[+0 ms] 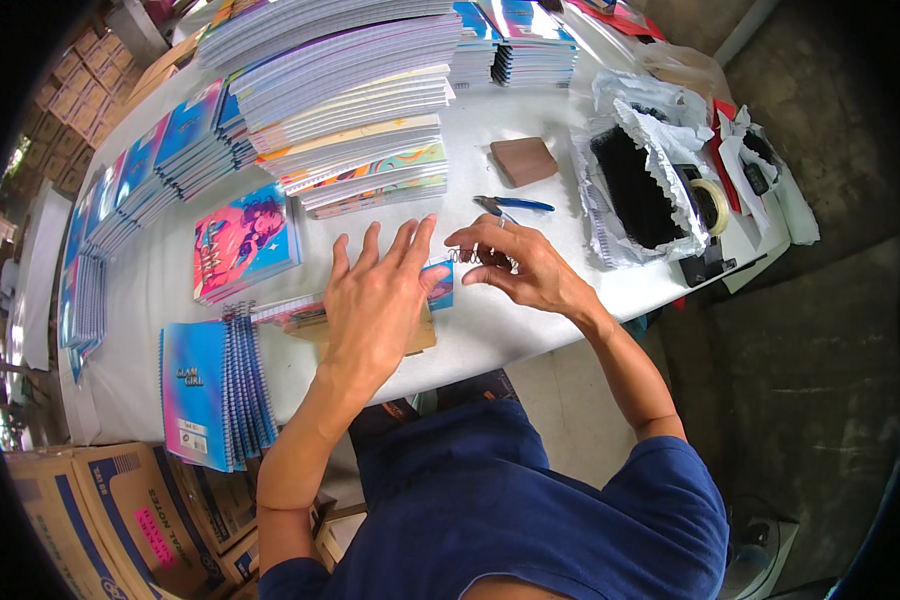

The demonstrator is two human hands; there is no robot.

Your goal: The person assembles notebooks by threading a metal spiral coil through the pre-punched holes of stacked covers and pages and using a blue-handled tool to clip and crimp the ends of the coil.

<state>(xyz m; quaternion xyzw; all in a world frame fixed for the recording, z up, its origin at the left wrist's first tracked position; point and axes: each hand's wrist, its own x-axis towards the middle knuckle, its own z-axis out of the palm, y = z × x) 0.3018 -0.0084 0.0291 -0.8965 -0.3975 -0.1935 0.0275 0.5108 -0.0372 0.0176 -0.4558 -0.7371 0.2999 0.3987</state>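
My left hand (378, 295) lies with its fingers stretched out over a small notebook (442, 290) whose blue cover shows past the thumb. Under the wrist is a tan block or board (422, 336), mostly hidden by the hand. My right hand (530, 262) pinches a dark spiral binding coil (465, 256) at the right end of that notebook. Beyond the right hand lie blue-handled cutting pliers (518, 203). A pile of pink and blue printed covers (245, 240) sits left of my left hand.
Tall stacks of unbound pages (350, 100) stand at the far middle. Spiral notebooks (215, 385) are piled at the table's near left edge. On the right are a paper-lined box of black coils (635, 185) and a tape roll (710, 207). A brown block (524, 161) lies beyond the pliers.
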